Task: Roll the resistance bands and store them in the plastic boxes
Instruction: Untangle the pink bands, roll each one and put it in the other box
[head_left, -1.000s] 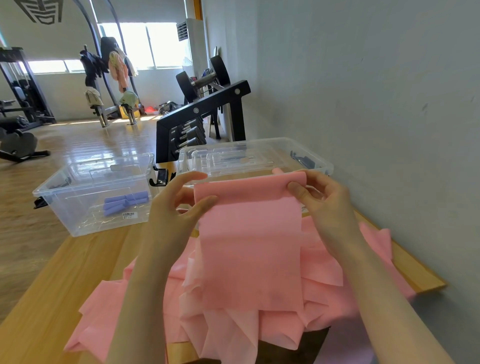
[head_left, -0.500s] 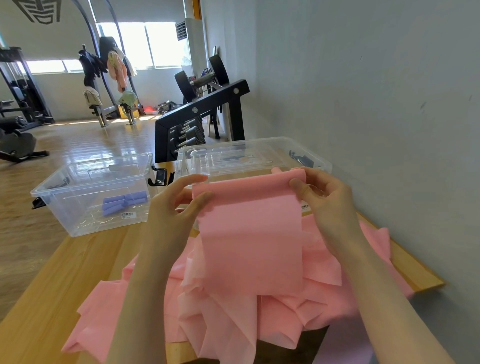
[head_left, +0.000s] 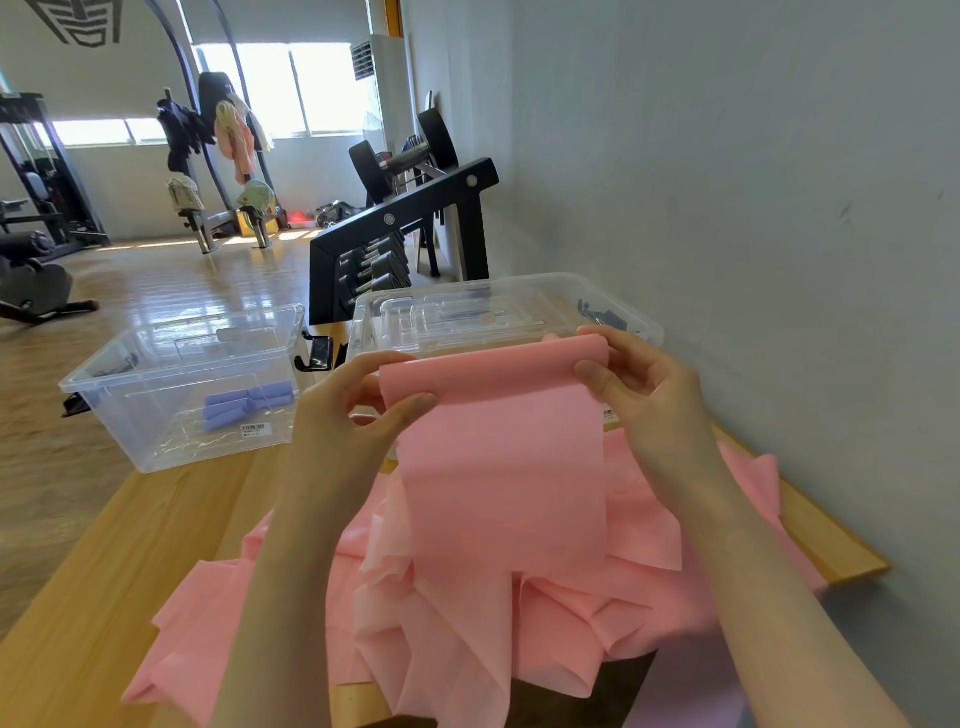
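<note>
Pinching the pink band (head_left: 498, 457) by its top corners with our left hand (head_left: 348, 426) and right hand (head_left: 644, 395), we kept this edge straight between our fingers for rolling; the rest hung below them.

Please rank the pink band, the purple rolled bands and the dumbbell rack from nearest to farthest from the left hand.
1. Pink band: pinched by the left hand.
2. Purple rolled bands: in the left plastic box.
3. Dumbbell rack: beyond the table.
</note>
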